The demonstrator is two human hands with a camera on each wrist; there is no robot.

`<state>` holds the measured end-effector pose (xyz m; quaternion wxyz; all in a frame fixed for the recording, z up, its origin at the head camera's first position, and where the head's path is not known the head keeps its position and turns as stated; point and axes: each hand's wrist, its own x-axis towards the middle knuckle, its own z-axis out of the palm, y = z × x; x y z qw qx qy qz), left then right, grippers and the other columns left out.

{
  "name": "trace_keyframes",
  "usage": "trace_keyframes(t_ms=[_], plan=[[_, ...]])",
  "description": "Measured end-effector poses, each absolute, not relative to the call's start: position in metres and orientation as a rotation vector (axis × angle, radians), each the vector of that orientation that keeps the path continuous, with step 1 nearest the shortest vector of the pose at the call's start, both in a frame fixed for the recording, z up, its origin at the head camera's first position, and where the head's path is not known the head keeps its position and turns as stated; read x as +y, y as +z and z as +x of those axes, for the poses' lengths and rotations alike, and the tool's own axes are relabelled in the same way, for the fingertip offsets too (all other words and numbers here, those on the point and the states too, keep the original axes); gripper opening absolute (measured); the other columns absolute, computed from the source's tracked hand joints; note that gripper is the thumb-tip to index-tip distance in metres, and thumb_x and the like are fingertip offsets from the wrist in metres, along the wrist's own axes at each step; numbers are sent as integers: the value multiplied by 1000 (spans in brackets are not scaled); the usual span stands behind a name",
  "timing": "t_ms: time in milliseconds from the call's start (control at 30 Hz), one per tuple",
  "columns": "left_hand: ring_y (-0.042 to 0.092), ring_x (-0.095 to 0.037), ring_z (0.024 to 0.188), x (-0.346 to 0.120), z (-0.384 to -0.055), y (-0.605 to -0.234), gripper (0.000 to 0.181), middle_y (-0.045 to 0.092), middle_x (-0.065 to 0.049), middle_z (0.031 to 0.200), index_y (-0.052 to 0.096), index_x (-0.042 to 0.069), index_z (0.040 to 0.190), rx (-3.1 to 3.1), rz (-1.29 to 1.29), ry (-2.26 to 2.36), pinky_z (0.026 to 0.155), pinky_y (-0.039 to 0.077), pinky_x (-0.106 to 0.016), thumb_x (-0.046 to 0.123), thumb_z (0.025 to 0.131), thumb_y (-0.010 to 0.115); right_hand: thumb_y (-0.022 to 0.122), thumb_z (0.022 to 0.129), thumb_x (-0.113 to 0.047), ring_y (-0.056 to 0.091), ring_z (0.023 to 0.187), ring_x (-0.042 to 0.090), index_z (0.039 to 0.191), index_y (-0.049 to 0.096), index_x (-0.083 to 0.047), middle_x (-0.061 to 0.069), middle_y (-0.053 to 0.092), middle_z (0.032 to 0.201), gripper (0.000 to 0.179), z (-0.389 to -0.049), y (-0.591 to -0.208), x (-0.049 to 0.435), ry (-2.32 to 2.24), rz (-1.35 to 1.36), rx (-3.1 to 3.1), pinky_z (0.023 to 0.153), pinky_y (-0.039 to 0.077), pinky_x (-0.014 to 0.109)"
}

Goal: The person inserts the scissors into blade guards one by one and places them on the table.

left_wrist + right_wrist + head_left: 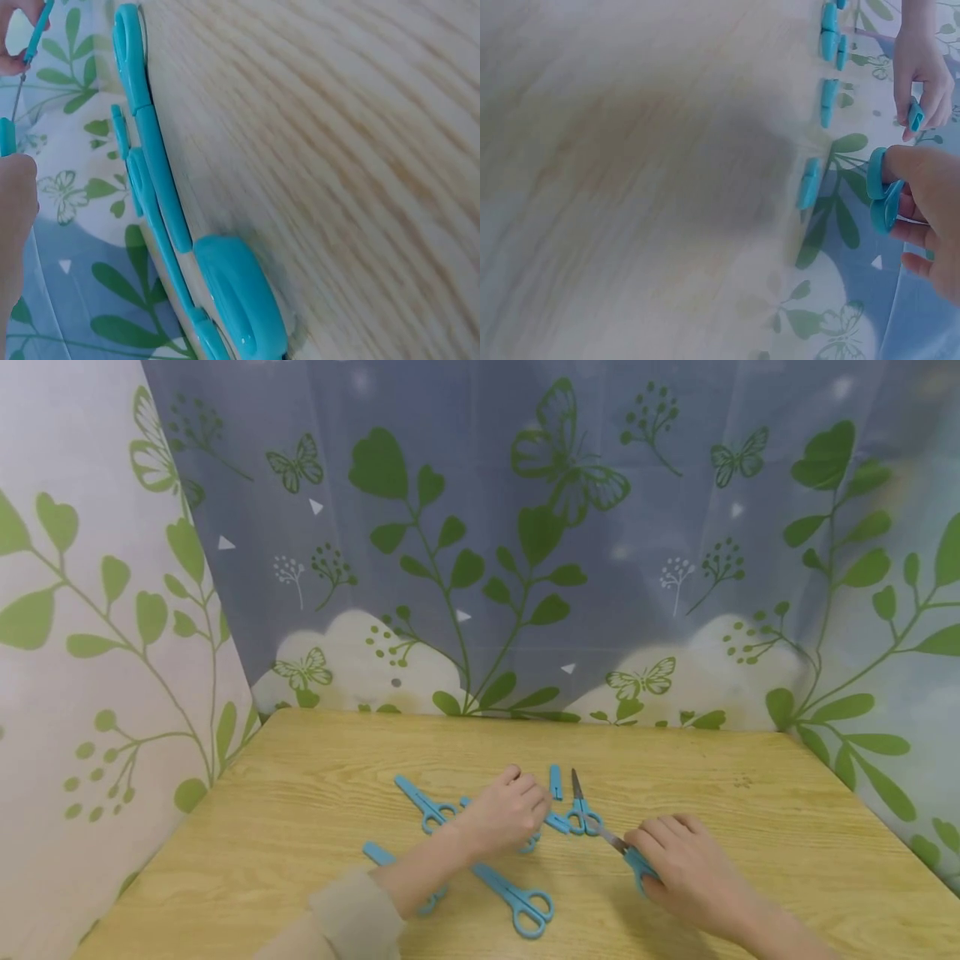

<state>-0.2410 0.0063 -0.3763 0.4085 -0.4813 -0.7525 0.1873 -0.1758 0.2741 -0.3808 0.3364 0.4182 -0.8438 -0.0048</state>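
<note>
My right hand [693,872] grips blue-handled scissors [637,864], their bare metal blades pointing left toward my other hand. In the right wrist view, the scissors' loops [883,191] sit around my fingers. My left hand [506,810] pinches a small blue blade cover [915,114], apart from the blades; the head view hides this cover behind the hand. Between the hands lies a second pair of uncovered scissors [577,810], near two loose blue covers, one upright in view [555,782] and one slanted [557,822].
Several covered blue scissors lie on the wooden table [300,793]: one pair [423,803] at the left, one [517,897] nearer the front, another [378,853] partly beneath my left forearm. My left hand partly hides a further pair [529,843]. A patterned curtain [480,527] hangs behind.
</note>
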Motion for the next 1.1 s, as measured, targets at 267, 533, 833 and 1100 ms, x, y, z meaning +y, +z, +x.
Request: trace_keyframes(t_ms=[267,533,833,1100], plan=[[59,-10,84,-7,-244,-376,10,68,6,91,72,17,91,-1870,-1176,386,79,44,-25,18,86,64,69,61,-13,53,79,13,96,60,-13,-7,54,87,36,-170,-370,261,21,1159,-2198,75,44,38],[59,-11,84,-20,-243,-374,11,68,5,91,71,16,94,-1884,-1143,365,82,44,-28,16,86,63,63,62,-11,52,78,12,94,60,-15,-8,53,85,32,-171,-370,250,64,1177,-2172,74,43,38],[60,-13,82,-30,-245,-371,11,68,2,88,70,13,93,-1840,-1122,318,81,45,-29,14,85,63,62,72,-14,55,80,13,95,61,-15,-8,55,86,24,-171,-368,242,83,1196,-2204,75,45,41],[60,-12,78,-32,-246,-373,15,68,2,85,71,13,94,-1757,-1132,339,79,46,-28,12,86,59,43,88,-23,53,78,11,96,62,-14,-8,55,87,22,-174,-371,238,149,1239,-2154,72,44,38]])
